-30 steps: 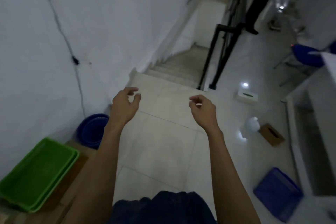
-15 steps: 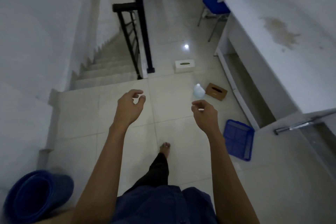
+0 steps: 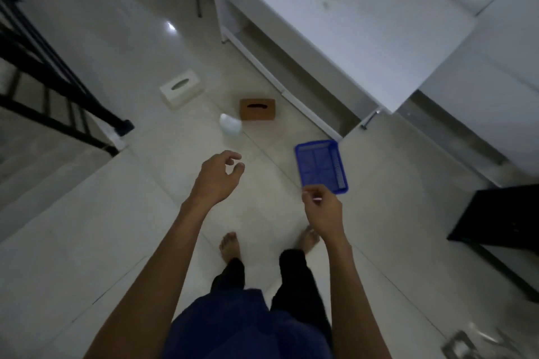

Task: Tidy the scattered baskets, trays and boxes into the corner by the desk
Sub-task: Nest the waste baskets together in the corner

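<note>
Blue tray (image 3: 320,165), long axis near-far, lies just beyond right hand (image 3: 322,213) (left hand (image 3: 217,178) farther); both grips loosely curled, empty.

Both bare forearms outstretched, left grip (image 3: 217,181) and right grip (image 3: 322,210) loosely curled, empty.

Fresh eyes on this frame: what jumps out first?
The bright blue tray on the pale floor, by the foot of the white desk, stands out most. Beyond it lie a brown box and a white box, each slotted on top, with a black stair railing at left. The left hand and right hand hover over the floor, holding nothing.
</note>
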